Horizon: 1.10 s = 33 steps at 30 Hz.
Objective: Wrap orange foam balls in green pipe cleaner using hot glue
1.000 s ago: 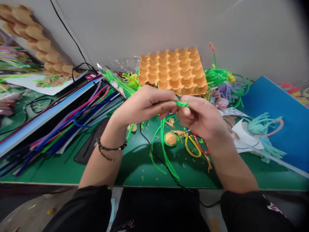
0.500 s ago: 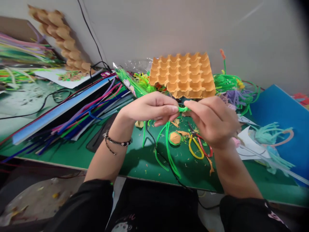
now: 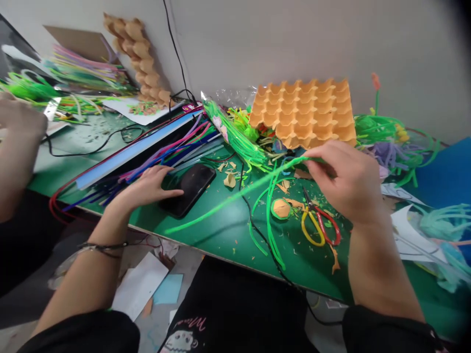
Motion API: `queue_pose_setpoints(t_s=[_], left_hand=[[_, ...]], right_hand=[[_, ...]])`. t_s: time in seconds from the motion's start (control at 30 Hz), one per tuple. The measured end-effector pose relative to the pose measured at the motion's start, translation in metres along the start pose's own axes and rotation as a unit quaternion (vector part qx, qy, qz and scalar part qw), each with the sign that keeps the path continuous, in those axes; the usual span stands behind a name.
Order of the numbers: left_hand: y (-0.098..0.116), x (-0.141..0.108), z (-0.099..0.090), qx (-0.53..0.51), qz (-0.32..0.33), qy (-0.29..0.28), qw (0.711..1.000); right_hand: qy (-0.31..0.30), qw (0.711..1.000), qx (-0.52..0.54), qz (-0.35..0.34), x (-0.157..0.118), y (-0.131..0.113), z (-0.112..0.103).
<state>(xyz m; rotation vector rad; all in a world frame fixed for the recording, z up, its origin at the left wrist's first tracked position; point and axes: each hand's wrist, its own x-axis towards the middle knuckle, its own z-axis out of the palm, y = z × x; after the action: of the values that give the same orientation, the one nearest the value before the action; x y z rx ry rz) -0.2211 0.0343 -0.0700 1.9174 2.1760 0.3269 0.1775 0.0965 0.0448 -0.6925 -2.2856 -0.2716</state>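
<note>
My right hand (image 3: pixel 342 179) pinches one end of a long green pipe cleaner (image 3: pixel 235 196), which stretches leftward and down over the table. My left hand (image 3: pixel 150 189) has its thumb and fingers apart at the edge of a black phone (image 3: pixel 191 189), beside a bundle of coloured pipe cleaners (image 3: pixel 162 152). Below the right hand lie yellow-and-red-handled scissors (image 3: pixel 320 225), with a round tan piece edged in green (image 3: pixel 281 209) to their left. More green pipe cleaners (image 3: pixel 271 235) hang down near it. Whether the left fingers press on the phone is unclear.
An orange egg tray (image 3: pixel 305 113) leans at the back, near a bag of green pipe cleaners (image 3: pixel 235 137). A black cable (image 3: pixel 257 230) crosses the table. Paper shapes (image 3: pixel 412 235) and a blue board (image 3: pixel 449 171) lie right. Another person's arm (image 3: pixel 18 142) is at far left.
My left hand has let go of the green pipe cleaner and moved left to the phone. The pipe cleaner now stretches out from my right hand. The view has swung left, showing another person's arm.
</note>
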Motion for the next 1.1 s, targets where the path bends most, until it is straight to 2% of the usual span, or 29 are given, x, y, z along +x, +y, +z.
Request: queue_pose_setpoints(t_s=[0.03,0.1,0.23,0.3,0.47,0.6,0.7,0.77,0.87,0.97,1.1], left_hand=[[-0.002,-0.001,0.006,0.009,-0.013,-0.012,1.000],[0.009,-0.003,0.016,0.018,-0.031,-0.036,0.999],[0.055,-0.001,0.027,0.072,-0.075,0.018,0.994],[0.071,0.003,0.027,0.087,-0.090,0.029,0.992],[0.080,0.010,0.023,0.120,-0.102,0.017,0.987],[0.059,0.009,0.020,0.074,-0.076,0.018,0.994],[0.026,0.000,0.016,-0.061,-0.004,-0.018,0.998],[0.002,-0.010,0.013,-0.115,-0.017,-0.011,0.993],[-0.025,-0.027,0.013,-0.122,-0.038,-0.021,0.992],[-0.039,-0.038,0.018,-0.150,-0.059,-0.031,0.986],[-0.046,-0.039,0.023,-0.106,-0.010,-0.048,0.993]], right_hand=[[-0.002,1.000,-0.004,0.005,0.001,0.001,-0.001],[-0.002,1.000,-0.015,0.016,0.001,0.002,-0.004],[-0.009,1.000,-0.017,0.020,-0.002,0.002,-0.010],[-0.013,1.000,-0.017,0.018,-0.003,0.002,-0.013],[-0.021,0.999,-0.022,0.012,-0.003,0.001,-0.015],[-0.038,0.999,-0.018,0.013,-0.003,0.004,-0.016],[-0.056,0.998,-0.025,0.014,-0.004,0.009,-0.019],[-0.073,0.997,-0.035,0.014,-0.004,0.012,-0.020],[-0.092,0.995,-0.041,0.022,-0.005,0.014,-0.021],[-0.101,0.994,-0.034,0.024,-0.005,0.014,-0.021],[-0.100,0.993,-0.052,0.024,-0.006,0.016,-0.022]])
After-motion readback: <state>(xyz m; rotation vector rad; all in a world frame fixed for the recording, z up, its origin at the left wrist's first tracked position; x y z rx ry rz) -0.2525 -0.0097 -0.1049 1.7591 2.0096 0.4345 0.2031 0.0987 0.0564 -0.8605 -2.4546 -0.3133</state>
